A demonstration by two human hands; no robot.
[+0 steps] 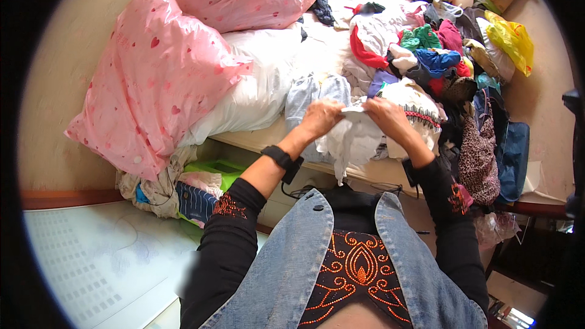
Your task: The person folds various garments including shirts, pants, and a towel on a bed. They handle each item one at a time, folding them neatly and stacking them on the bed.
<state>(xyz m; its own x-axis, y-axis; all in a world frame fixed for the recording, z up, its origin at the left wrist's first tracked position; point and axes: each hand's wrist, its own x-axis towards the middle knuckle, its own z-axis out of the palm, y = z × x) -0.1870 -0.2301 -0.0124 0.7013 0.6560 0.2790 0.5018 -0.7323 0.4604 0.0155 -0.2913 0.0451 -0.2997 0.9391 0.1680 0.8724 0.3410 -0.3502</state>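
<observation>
A white cloth garment (358, 139) hangs from both hands over the edge of the bed. My left hand (320, 119) pinches its upper edge at one end, and my right hand (387, 115) grips the same edge a short way to the right. Behind my left hand lies a light blue garment (305, 92), spread on the bed. Close to my right hand is a cream garment with a patterned red and black band (418, 106). The exact shape of the held garment cannot be told.
Large pink plastic bags with hearts (160, 77) and a white bag (256, 73) stand at the left. Mixed clothes (425, 59) are heaped at the right, with a yellow plastic bag (512, 39) and a leopard-print cloth (479, 160). Below the bed's edge (247, 139) sits a green container (215, 169).
</observation>
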